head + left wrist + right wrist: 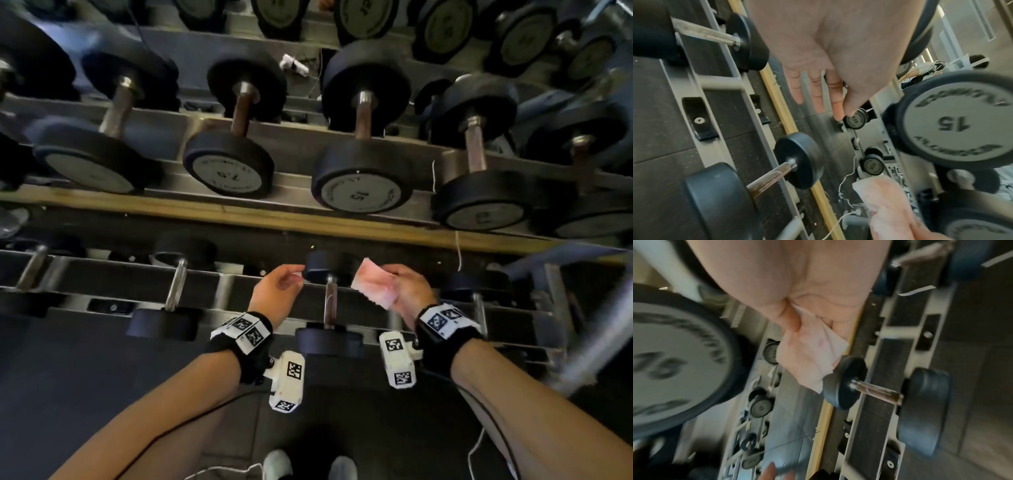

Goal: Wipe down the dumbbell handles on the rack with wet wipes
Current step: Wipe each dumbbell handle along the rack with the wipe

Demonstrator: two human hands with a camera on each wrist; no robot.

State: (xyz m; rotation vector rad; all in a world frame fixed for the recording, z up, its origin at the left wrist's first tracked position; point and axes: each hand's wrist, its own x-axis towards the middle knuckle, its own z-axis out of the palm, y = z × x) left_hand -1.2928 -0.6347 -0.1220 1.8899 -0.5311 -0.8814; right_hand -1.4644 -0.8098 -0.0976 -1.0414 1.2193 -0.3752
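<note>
- The right hand (406, 287) grips a pinkish wet wipe (373, 283), thumb and fingers curled round it, the free end of the cloth fanning out toward ten o'clock.
- In the right wrist view the wipe (813, 352) hangs past the fingertips, its lower edge just beside the far head of a small dumbbell (844, 382).
- The left hand (279, 291) holds nothing; in the left wrist view its fingers (816, 91) are stretched out straight and slightly spread.
- Between the two hands sits that small dumbbell, on the lowest tier of the rack (113, 277), its brownish handle (330, 301) running from twelve to six o'clock.
- Neither hand touches the handle: the left is at nine o'clock of it, the right at three, both near the far head.
- More small dumbbells lie along the same tier toward nine o'clock, one with a bright metal handle (176, 284).
- Up at twelve o'clock, on the next tier, a heavier dumbbell marked 15 (361, 188) rests with others beside it.
- A wooden strip (205, 207) runs across the rack between the tiers.
- Both wrists wear black straps with white marker blocks (287, 380).
</note>
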